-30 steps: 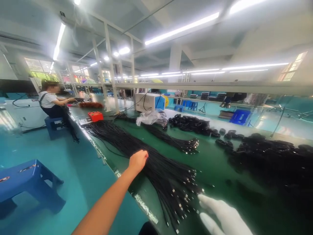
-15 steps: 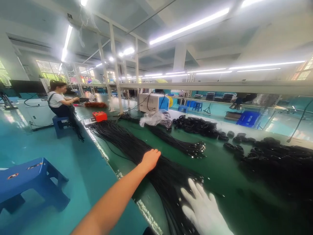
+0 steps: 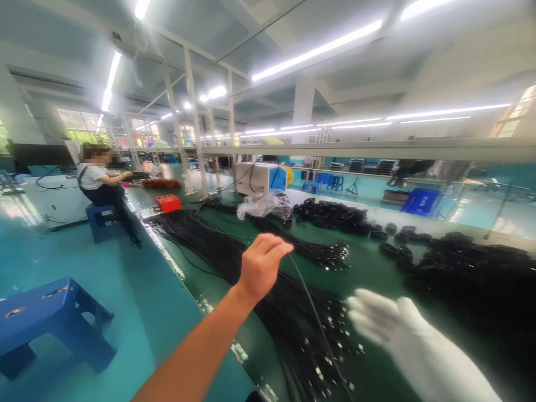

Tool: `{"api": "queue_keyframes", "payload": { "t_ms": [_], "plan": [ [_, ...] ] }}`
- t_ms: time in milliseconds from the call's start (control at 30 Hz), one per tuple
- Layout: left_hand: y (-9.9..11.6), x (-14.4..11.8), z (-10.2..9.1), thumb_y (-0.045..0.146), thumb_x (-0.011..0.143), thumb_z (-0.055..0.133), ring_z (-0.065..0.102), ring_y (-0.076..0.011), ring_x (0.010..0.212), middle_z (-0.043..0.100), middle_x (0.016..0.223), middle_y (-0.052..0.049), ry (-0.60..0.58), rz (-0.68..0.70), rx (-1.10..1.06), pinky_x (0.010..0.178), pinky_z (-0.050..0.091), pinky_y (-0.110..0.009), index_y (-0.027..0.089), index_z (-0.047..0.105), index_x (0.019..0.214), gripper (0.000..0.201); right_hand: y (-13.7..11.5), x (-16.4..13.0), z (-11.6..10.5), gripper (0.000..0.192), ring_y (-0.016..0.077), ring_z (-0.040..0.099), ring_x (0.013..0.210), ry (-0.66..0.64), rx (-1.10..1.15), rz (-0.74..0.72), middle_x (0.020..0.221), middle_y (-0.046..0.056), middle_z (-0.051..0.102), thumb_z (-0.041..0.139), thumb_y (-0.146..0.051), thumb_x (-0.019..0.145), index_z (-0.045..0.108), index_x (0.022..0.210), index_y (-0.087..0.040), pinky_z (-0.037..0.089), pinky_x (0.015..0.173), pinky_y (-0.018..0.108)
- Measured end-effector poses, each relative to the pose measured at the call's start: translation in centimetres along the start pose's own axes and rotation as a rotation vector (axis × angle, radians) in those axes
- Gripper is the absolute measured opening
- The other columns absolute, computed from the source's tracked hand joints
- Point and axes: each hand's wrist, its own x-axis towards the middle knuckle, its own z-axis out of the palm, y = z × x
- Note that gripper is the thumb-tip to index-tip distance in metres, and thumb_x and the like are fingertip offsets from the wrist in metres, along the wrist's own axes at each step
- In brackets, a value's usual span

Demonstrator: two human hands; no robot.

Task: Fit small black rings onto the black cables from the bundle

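Note:
My bare left hand (image 3: 262, 265) is closed in a pinch on a single black cable (image 3: 310, 298), raised above the bench. From the fingers this cable hangs down toward the front, and its other side runs back to the left. Below lies a long bundle of black cables (image 3: 221, 251), with small shiny connectors at the near ends. My right hand (image 3: 389, 324), in a white glove, is held out over the green bench top (image 3: 368, 273) to the right of the bundle. Its fingers are stretched out, slightly blurred, with nothing visible in them.
A shorter cable bundle (image 3: 314, 248) and a clear plastic bag (image 3: 262, 205) lie behind. Coiled black cables (image 3: 464, 265) are heaped on the right. A red box (image 3: 168, 203) sits at the far left, near a seated person (image 3: 98, 178). A blue stool (image 3: 46, 318) stands beside the bench.
My left hand has risen from the bundle, lifting one cable out of it. My gloved right hand has moved off the connector ends, to the right.

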Motion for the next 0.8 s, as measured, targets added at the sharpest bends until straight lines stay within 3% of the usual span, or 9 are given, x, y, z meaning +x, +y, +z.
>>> {"api": "queue_keyframes", "payload": {
  "t_ms": [67, 167, 233, 267, 333, 433, 533, 633, 800],
  "plan": [
    [2.2, 1.0, 0.4, 0.018, 0.092, 0.043, 0.055, -0.0167, 0.094, 0.066, 0.091, -0.003, 0.045, 0.069, -0.007, 0.085, 0.045, -0.029, 0.025, 0.068, 0.096, 0.026, -0.2, -1.4, 0.5, 0.085, 0.0327, 0.061, 0.102, -0.396, 0.254, 0.169, 0.117, 0.023, 0.059, 0.018, -0.075, 0.079, 0.055, 0.117, -0.009, 0.044, 0.093, 0.052],
    [4.6, 1.7, 1.7, 0.015, 0.090, 0.044, 0.054, -0.0213, 0.096, 0.066, 0.093, -0.005, -0.036, 0.038, 0.074, 0.086, 0.042, -0.036, 0.024, 0.069, 0.097, 0.027, 0.8, -3.4, 0.7, 0.053, 0.0265, 0.067, 0.085, -0.659, 0.438, 0.161, 0.109, 0.018, 0.064, 0.043, -0.053, 0.085, 0.056, 0.115, -0.011, 0.054, 0.074, 0.044],
    [6.3, 1.5, 2.4, 0.014, 0.086, 0.048, 0.052, -0.0240, 0.103, 0.065, 0.100, -0.006, -0.200, 0.044, 0.015, 0.093, 0.037, -0.041, 0.024, 0.068, 0.101, 0.026, 2.1, -4.3, 0.2, 0.034, 0.0216, 0.068, 0.066, -0.704, 0.489, 0.199, 0.091, 0.015, 0.069, 0.051, -0.034, 0.084, 0.059, 0.104, -0.008, 0.055, 0.052, 0.030],
    [7.2, 1.2, 2.6, 0.016, 0.084, 0.051, 0.050, -0.0240, 0.107, 0.064, 0.105, -0.005, -0.317, 0.080, -0.073, 0.099, 0.032, -0.043, 0.025, 0.065, 0.106, 0.028, 2.7, -4.5, -0.1, 0.032, 0.0212, 0.068, 0.063, -0.714, 0.520, 0.243, 0.086, 0.015, 0.069, 0.050, -0.031, 0.084, 0.059, 0.102, -0.007, 0.054, 0.049, 0.028],
    [9.3, 0.4, 2.6, 0.020, 0.084, 0.054, 0.051, -0.0207, 0.107, 0.064, 0.107, -0.001, -0.600, 0.178, -0.329, 0.105, 0.025, -0.042, 0.029, 0.063, 0.110, 0.029, 4.1, -4.6, -0.8, 0.035, 0.0236, 0.069, 0.063, -0.758, 0.597, 0.325, 0.082, 0.016, 0.070, 0.049, -0.033, 0.082, 0.058, 0.100, -0.004, 0.055, 0.047, 0.031],
    [12.1, -0.4, 2.1, 0.021, 0.088, 0.048, 0.058, -0.0142, 0.090, 0.068, 0.090, 0.002, -0.931, 0.229, -0.657, 0.094, 0.036, -0.029, 0.026, 0.067, 0.093, 0.020, 5.6, -4.5, -1.4, 0.042, 0.0287, 0.069, 0.071, -0.861, 0.665, 0.412, 0.084, 0.019, 0.069, 0.044, -0.037, 0.084, 0.056, 0.104, -0.002, 0.055, 0.052, 0.037],
    [13.7, -0.2, 1.9, 0.020, 0.087, 0.050, 0.057, -0.0130, 0.078, 0.067, 0.077, 0.003, -1.014, 0.282, -0.702, 0.080, 0.038, -0.024, 0.022, 0.067, 0.078, 0.020, 6.3, -4.3, -1.7, 0.053, 0.0328, 0.068, 0.079, -0.913, 0.672, 0.478, 0.089, 0.022, 0.067, 0.029, -0.046, 0.089, 0.053, 0.109, -0.003, 0.053, 0.058, 0.044],
    [14.2, 0.7, 2.2, 0.016, 0.083, 0.051, 0.054, -0.0118, 0.069, 0.065, 0.072, 0.004, -1.048, 0.314, -0.633, 0.082, 0.036, -0.026, 0.022, 0.063, 0.077, 0.016, 6.3, -4.0, -1.9, 0.065, 0.0343, 0.068, 0.078, -0.915, 0.658, 0.506, 0.087, 0.024, 0.067, 0.020, -0.055, 0.088, 0.054, 0.106, -0.002, 0.051, 0.062, 0.049],
    [15.2, 1.5, 3.6, 0.018, 0.081, 0.055, 0.052, -0.0095, 0.062, 0.062, 0.066, 0.008, -1.115, 0.311, -0.641, 0.087, 0.034, -0.027, 0.021, 0.059, 0.073, 0.010, 7.2, -3.4, -2.1, 0.046, 0.0312, 0.068, 0.074, -0.942, 0.606, 0.415, 0.079, 0.022, 0.068, 0.038, -0.043, 0.082, 0.055, 0.099, -0.004, 0.050, 0.068, 0.053]
  ]
}}
